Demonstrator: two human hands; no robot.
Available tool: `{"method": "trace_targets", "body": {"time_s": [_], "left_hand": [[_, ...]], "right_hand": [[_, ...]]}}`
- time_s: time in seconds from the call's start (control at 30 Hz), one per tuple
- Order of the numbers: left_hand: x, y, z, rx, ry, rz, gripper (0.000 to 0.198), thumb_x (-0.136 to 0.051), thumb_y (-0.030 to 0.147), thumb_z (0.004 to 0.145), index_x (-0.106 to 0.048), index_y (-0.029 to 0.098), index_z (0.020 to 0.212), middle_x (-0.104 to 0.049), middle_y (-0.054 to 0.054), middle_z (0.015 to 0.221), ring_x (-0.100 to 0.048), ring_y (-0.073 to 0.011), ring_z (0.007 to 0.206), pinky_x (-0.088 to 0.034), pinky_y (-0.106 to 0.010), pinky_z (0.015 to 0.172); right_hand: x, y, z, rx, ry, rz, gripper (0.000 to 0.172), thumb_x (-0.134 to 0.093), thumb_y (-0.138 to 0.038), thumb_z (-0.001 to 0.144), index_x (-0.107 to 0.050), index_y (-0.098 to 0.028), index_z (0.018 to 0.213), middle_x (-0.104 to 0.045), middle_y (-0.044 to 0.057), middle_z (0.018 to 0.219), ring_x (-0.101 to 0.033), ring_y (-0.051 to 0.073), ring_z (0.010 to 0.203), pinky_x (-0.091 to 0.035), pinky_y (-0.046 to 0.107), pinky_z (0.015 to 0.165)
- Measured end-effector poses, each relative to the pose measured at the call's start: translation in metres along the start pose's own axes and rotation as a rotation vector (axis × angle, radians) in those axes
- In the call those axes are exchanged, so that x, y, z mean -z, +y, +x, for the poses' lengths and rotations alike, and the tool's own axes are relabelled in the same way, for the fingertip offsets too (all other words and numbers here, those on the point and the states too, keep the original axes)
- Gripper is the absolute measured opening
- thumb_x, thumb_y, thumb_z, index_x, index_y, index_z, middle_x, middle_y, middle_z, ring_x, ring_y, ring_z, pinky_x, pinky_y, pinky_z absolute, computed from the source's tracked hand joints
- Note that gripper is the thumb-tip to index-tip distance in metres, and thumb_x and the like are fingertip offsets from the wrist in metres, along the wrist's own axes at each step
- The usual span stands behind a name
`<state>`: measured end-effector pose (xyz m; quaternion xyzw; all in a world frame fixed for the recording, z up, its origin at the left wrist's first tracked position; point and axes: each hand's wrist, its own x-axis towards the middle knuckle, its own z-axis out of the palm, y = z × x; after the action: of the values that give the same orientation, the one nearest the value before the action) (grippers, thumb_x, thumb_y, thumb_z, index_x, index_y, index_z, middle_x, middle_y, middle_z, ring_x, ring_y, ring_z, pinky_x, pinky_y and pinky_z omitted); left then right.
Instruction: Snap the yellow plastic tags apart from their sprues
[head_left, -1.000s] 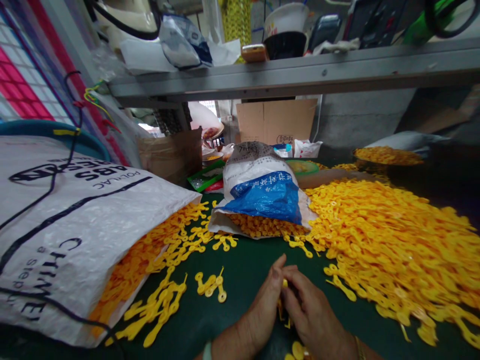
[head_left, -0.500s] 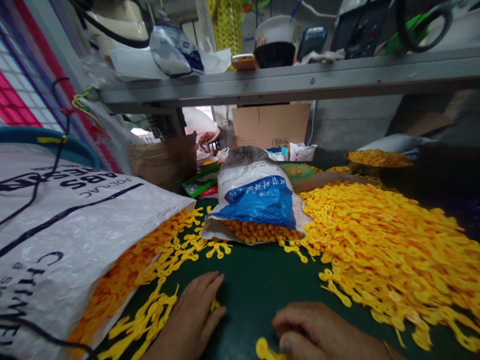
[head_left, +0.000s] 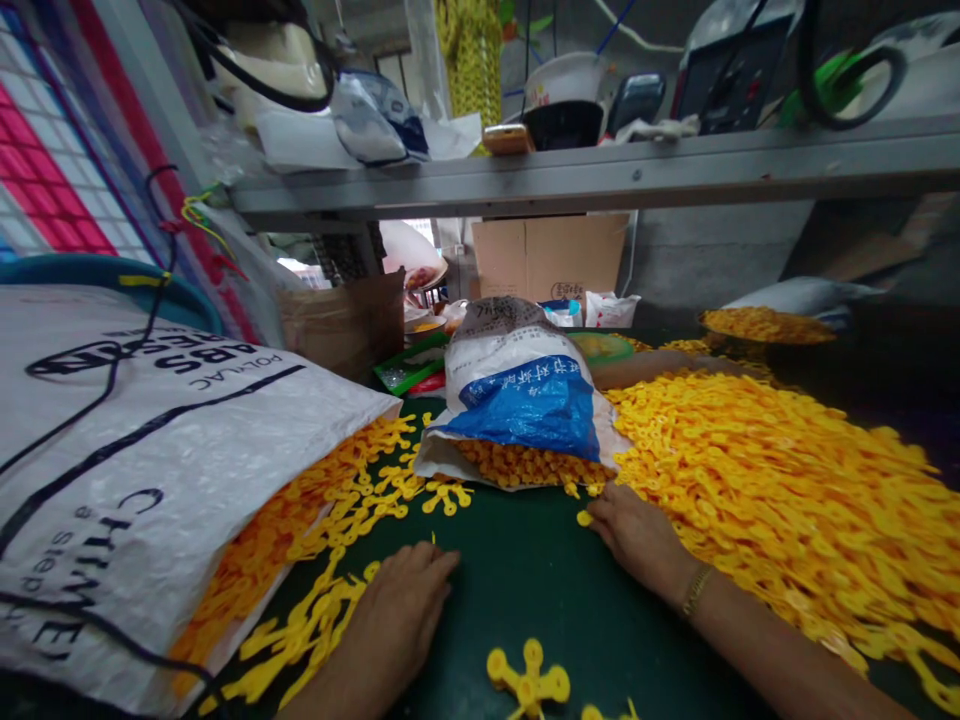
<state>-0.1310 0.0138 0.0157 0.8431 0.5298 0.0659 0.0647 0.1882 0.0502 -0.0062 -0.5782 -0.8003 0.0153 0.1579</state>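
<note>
My left hand [head_left: 405,610] rests low over the green tabletop [head_left: 517,570], fingers drawn together. A thin yellow tip pokes out beyond its knuckles; most of that yellow plastic piece is hidden. My right hand [head_left: 637,535] reaches to the near edge of the right-hand heap, fingertips pinched at a small yellow plastic piece [head_left: 584,518]. Between my forearms lies a star-shaped yellow plastic piece [head_left: 529,682] with round-ended arms. Loose yellow branching pieces [head_left: 322,615] lie beside my left wrist.
A large heap of yellow pieces [head_left: 780,470] covers the right side. A white sack [head_left: 150,440] spills similar pieces at left. A blue-and-white bag [head_left: 525,400] stands ahead, its mouth towards me. A grey shelf beam [head_left: 562,180] crosses above; cardboard boxes [head_left: 551,258] stand behind.
My right hand has moved forward from the near edge to the heap by the bag. A star-shaped piece now shows near the front edge. My left hand's fingers have drawn closer together.
</note>
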Motion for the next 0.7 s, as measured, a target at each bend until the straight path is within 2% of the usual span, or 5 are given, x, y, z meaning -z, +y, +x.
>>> {"method": "trace_targets", "body": {"time_s": [0.13, 0.23, 0.33, 0.47, 0.7], "left_hand": [[-0.005, 0.049, -0.003, -0.287, -0.186, -0.185, 0.023, -0.049, 0.019, 0.085, -0.065, 0.028, 0.098, -0.063, -0.005, 0.099, -0.057, -0.0216, 0.091, -0.041, -0.031, 0.076], [-0.01, 0.066, 0.002, -0.361, -0.217, -0.202, 0.017, -0.053, 0.021, 0.083, -0.067, 0.027, 0.09, -0.063, -0.004, 0.094, -0.057, -0.0211, 0.089, -0.04, -0.03, 0.074], [-0.008, 0.053, 0.01, -0.253, -0.095, -0.146, 0.024, -0.045, 0.019, 0.088, -0.065, 0.027, 0.097, -0.062, -0.005, 0.093, -0.056, -0.021, 0.088, -0.039, -0.031, 0.076], [-0.001, 0.01, 0.015, 0.065, 0.075, 0.115, 0.032, -0.049, 0.022, 0.086, -0.059, 0.018, 0.115, -0.06, -0.012, 0.105, -0.053, -0.0279, 0.098, -0.038, -0.04, 0.085], [0.004, -0.025, 0.012, 0.204, -0.063, 0.127, 0.025, -0.048, 0.032, 0.087, -0.065, 0.018, 0.097, -0.061, -0.01, 0.096, -0.058, -0.0251, 0.093, -0.042, -0.035, 0.082]], "right_hand": [[0.007, -0.004, -0.012, 0.063, -0.03, 0.039, 0.017, -0.054, -0.022, 0.088, -0.067, -0.021, 0.077, -0.062, 0.005, 0.085, -0.058, 0.021, 0.084, -0.045, 0.032, 0.073], [0.013, -0.009, -0.019, 0.106, -0.04, 0.08, 0.015, -0.053, -0.022, 0.089, -0.066, -0.022, 0.081, -0.063, 0.004, 0.087, -0.057, 0.021, 0.087, -0.045, 0.031, 0.076], [0.015, -0.013, -0.027, 0.113, -0.037, 0.118, 0.014, -0.051, -0.025, 0.091, -0.063, -0.021, 0.087, -0.064, 0.005, 0.087, -0.058, 0.021, 0.085, -0.046, 0.033, 0.077], [0.01, -0.014, -0.038, 0.103, -0.031, 0.173, 0.016, -0.047, -0.025, 0.094, -0.062, -0.021, 0.095, -0.065, 0.005, 0.089, -0.058, 0.021, 0.087, -0.046, 0.035, 0.08], [-0.009, -0.01, -0.042, 0.056, -0.032, 0.303, 0.021, -0.045, -0.024, 0.093, -0.065, -0.02, 0.098, -0.065, 0.01, 0.096, -0.058, 0.026, 0.091, -0.046, 0.04, 0.081]]}}
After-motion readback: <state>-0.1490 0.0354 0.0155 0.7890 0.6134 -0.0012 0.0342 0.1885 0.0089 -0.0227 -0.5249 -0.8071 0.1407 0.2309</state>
